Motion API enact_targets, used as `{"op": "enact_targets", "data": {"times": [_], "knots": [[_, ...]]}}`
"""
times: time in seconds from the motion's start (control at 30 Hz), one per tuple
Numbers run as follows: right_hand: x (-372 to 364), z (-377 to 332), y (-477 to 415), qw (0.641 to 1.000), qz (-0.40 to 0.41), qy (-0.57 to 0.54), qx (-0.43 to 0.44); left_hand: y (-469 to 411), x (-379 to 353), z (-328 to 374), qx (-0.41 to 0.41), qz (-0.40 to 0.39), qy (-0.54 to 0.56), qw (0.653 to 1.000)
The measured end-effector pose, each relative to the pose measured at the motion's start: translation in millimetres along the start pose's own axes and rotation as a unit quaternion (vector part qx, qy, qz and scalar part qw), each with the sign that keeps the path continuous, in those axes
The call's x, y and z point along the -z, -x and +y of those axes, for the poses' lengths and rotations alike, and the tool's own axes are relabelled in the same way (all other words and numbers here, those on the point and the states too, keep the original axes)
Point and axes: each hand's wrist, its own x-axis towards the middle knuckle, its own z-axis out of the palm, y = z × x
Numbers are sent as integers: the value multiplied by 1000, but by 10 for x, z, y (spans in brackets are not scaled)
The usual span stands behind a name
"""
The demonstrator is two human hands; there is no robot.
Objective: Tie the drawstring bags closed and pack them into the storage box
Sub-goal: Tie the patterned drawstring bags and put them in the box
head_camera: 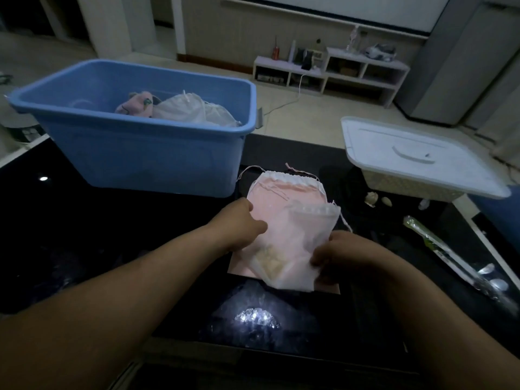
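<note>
At the far left of the dark glossy table (70, 220) stands the blue storage box (140, 153), open at the top. Inside it lie a pink bag (135, 105) and, just to its right and touching it, a white bag (191, 111) with its neck drawn in.

Near the middle, the person's left forearm reaches in from the near left, stretched forward and angled to the right. The left hand (239, 223) is palm down, knuckles up, with its fingers bent and their tips at the left edge of the sheer white bag (295, 249). Whether they pinch the cloth or only touch it cannot be told.

Under both hands a flat pink drawstring bag (287, 198) lies on the table, its gathered white mouth pointing away from the person and its cords loose beside it. The sheer white bag sits on top of it, tilted, mouth up to the right, with something pale and lumpy in its lower part (it shows only dimly through the cloth).

The right forearm comes in from the near right. The right hand (337, 254) has its fingers curled round the bag's lower right edge, holding it.

Farther right, small pale shells (371, 199) lie on the table beside a cream basket (399, 184) covered by a white lid (416, 156). At the near right lies a long clear wrapped packet (450, 257), slanting along the table's edge.
</note>
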Motion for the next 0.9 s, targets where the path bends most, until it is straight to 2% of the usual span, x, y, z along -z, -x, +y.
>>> {"op": "enact_targets", "data": {"times": [0.13,0.27,0.37,0.47,0.57,0.67,0.8,0.9], "knots": [[15,-62,52,993,-54,-103,-4,29,12,30,-10,-19,28,999],[35,-15,102,973,-136,-180,45,62,57,59,8,-95,169,981],[83,73,68,967,-181,-173,46,60,106,72,38,-126,249,959],[126,107,55,969,-206,-127,48,32,67,45,25,-97,241,965],[147,87,-66,978,-118,-158,64,31,1,-16,29,-103,191,976],[73,65,-256,976,-10,-215,36,60,-29,1,29,-132,175,975],[-69,46,-368,960,90,-260,60,70,-82,37,12,-133,232,964],[-96,1,-367,952,90,-280,80,30,-110,49,9,-90,322,942]]}}
